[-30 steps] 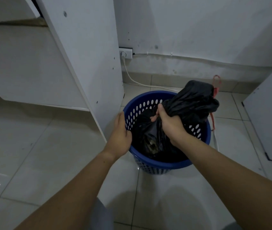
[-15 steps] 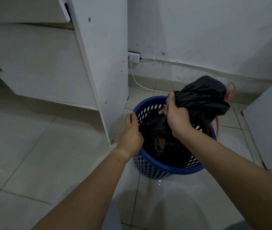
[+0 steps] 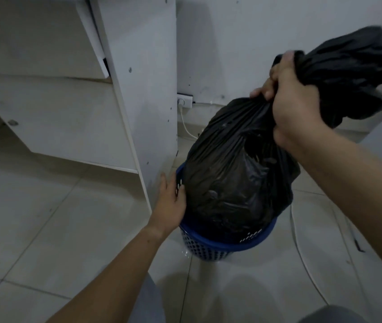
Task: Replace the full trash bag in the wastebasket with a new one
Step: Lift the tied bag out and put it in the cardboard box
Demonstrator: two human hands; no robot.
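Black, bulging trash bag [image 3: 236, 173], neck bunched, half out of blue wastebasket [image 3: 211, 248].

The right hand [image 3: 294, 113] is closed tight on the bunched neck of a full black trash bag [image 3: 234, 173]. The bag's bottom sits just inside the blue wastebasket [image 3: 211, 247]. The left hand [image 3: 170, 203] presses on the basket's rim. The basket stands on a shiny tile floor [image 3: 45, 217], next to a white cabinet [image 3: 138, 78]. A white cord [image 3: 186, 125] runs from a wall socket [image 3: 184, 100].
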